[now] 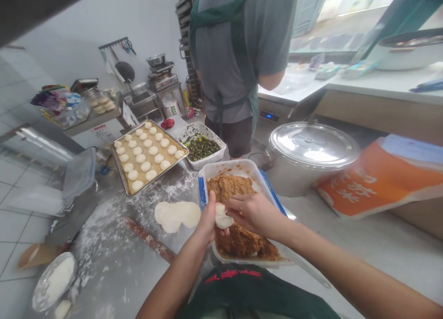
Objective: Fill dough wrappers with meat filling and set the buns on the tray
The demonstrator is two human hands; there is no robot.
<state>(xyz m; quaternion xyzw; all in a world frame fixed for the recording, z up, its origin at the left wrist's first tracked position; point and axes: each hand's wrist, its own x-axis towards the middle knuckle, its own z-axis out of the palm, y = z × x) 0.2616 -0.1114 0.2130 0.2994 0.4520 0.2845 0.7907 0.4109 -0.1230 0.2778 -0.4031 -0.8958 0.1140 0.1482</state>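
Note:
Above a plastic tub point(260, 170) of brown filling point(232, 185), both my hands meet around a small white dough bun point(221, 217). My left hand point(208, 217) cups the bun from the side and below, its thumb pointing up. The fingers of my right hand point(247, 212) are bent together and pinch the dough's edge from the right. Whether filling lies inside the bun cannot be seen. Flat round dough wrappers point(176, 215) overlap on the floured table to the left. A rolling pin point(150, 239) lies near my left forearm.
A baking tray point(157, 175) holds rows of white buns. Beside it stands a white tub point(221, 154) of chopped greens. A bowl of flour point(55, 280) sits at lower left. A lidded pot point(313, 148) and orange sack point(374, 180) are on the right. A person point(235, 61) stands ahead, back turned.

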